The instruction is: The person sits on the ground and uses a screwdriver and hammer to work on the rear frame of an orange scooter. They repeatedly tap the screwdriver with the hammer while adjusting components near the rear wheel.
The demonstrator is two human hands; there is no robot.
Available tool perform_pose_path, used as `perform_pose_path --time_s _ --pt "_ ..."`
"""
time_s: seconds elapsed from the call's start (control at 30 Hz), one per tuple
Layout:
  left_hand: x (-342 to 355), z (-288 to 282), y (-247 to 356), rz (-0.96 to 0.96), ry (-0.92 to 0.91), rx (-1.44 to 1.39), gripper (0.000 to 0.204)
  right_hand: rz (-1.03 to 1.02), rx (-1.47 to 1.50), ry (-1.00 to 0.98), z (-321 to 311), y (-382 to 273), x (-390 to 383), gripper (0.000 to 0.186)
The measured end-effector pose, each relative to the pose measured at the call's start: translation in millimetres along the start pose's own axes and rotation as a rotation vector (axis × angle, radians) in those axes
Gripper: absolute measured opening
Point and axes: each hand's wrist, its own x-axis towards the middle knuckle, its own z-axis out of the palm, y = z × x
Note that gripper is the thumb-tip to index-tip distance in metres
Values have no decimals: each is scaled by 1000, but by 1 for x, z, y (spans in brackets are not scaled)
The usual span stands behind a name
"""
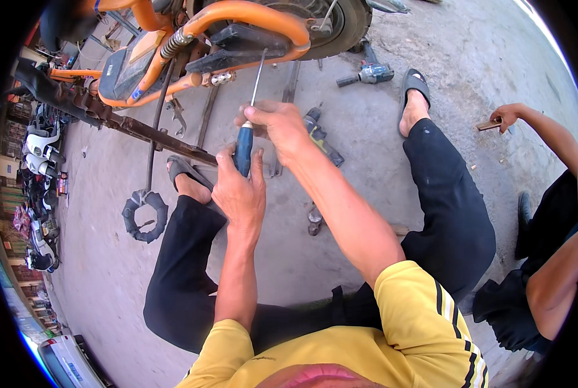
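A screwdriver (243,150) with a blue handle and thin metal shaft points up and away from me. My left hand (238,191) grips its handle between thumb and fingers. Just above, my right hand (278,126) closes its fingers around the top of the handle, near the shaft. The tip reaches a black plastic panel (247,40) on an orange-framed motorbike (250,13); whether it sits in a screw cannot be made out. A rusty metal bar (153,132) runs below the bike, left of my hands.
A teal-grey power tool (373,73) and a yellow-black drill (327,150) lie on the concrete. A black wrapped ring (144,216) ends a rod at left. Another person's hand (510,115) holds a small flat piece at right. Parked scooters (42,152) stand far left.
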Motion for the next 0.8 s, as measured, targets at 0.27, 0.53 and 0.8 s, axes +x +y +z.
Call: perform_pose_path --time_s 0.27,0.53,0.8 --pt "13 -9 0 -1023 -309 -1250 39 83 76 -99 0 -5 -4 29" --pt "9 -14 11 -167 -97 -121 38 22 8 -30 1 -3 1 28" --pt "25 -18 -6 -1216 -488 -1383 52 40 69 -90 2 -5 -6 29"
